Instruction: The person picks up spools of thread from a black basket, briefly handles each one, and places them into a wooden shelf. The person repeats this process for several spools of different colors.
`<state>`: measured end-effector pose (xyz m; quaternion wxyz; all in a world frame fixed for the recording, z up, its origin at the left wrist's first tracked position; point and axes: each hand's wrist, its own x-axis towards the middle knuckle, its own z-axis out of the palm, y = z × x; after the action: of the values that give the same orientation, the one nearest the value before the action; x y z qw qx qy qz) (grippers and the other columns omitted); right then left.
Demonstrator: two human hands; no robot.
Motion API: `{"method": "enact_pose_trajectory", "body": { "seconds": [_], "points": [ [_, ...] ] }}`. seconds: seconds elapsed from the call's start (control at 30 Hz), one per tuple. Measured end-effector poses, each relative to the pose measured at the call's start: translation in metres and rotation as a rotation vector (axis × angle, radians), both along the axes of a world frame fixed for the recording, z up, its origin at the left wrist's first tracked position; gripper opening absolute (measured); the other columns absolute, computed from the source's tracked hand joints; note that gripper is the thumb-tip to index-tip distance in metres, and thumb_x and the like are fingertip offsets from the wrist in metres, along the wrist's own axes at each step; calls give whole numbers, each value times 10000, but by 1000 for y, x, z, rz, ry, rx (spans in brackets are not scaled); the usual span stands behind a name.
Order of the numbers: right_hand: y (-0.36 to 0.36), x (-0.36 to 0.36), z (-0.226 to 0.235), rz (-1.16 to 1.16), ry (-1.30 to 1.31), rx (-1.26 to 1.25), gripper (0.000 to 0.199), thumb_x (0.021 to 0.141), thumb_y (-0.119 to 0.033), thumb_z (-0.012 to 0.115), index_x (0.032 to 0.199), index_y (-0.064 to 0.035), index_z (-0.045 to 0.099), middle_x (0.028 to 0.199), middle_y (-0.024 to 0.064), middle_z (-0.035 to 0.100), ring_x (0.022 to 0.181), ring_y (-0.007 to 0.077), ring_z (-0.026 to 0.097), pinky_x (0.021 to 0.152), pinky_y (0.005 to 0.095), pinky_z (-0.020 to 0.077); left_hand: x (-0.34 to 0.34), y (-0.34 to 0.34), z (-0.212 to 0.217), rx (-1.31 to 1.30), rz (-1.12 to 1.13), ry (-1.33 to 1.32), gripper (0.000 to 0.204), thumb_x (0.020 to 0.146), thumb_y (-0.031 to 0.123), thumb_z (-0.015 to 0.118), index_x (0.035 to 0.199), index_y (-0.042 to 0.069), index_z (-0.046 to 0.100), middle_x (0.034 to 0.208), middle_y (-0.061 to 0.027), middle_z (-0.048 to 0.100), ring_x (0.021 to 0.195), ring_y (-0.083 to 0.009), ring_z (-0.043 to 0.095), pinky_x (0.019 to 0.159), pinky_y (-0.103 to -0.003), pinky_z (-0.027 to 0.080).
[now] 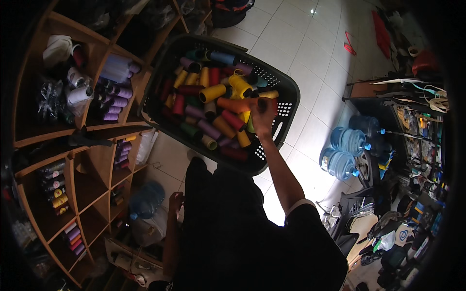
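A dark plastic basket [292,92] with perforated sides holds a heap of thread spools in yellow, red, orange, purple, green and blue. My right hand [262,119] reaches into its right side, fingers closed round the end of an orange thread spool [235,105]. Yellow spools [212,93] lie just beyond it, and a red spool [233,120] is nearer to me. My left hand [175,202] hangs low at my left side, away from the basket, its fingers loosely bent and apart with nothing seen in them.
Wooden cubby shelves [92,127] run along the left, with purple spools [116,102] and bagged goods inside. A blue water jug [147,198] stands below them. More water jugs [341,164] and a cluttered rack [412,126] are on the right. White tiles [310,63] cover the floor.
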<state>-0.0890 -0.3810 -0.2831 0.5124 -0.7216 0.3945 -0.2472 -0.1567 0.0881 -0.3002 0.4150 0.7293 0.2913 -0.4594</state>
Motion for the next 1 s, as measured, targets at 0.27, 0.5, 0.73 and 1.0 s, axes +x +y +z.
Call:
{"method": "enact_pose_trajectory", "body": {
  "seconds": [0.27,0.5,0.73,1.0],
  "points": [
    [7,44,-27,-14,142,-372,625,635,-272,803,1113,5,510,956,195,573,930,372,527,847,442,414,-11,17,-7,50,75,50,342,891,276,559,1156,61,544,959,-64,594,861,-172,607,755,-360,486],
    [-13,47,-65,63,98,-215,580,636,-275,786,1081,-14,521,992,196,555,966,354,541,824,441,438,-19,37,-27,27,49,82,348,901,271,549,1181,65,538,984,-73,597,900,-186,598,802,-378,476],
    [-67,28,-38,23,519,-482,403,773,-286,614,1029,20,558,1051,216,590,1017,360,572,879,447,464,-29,32,-16,26,126,39,329,918,267,536,1183,72,538,1014,-83,588,911,-201,598,830,-399,477],
    [-106,17,-70,-110,681,106,682,823,-417,614,1272,-8,304,1138,318,564,1094,421,562,937,452,450,-15,14,-2,62,73,24,344,921,290,544,1173,56,540,1001,-86,591,903,-187,596,808,-363,484]
  ]
}}
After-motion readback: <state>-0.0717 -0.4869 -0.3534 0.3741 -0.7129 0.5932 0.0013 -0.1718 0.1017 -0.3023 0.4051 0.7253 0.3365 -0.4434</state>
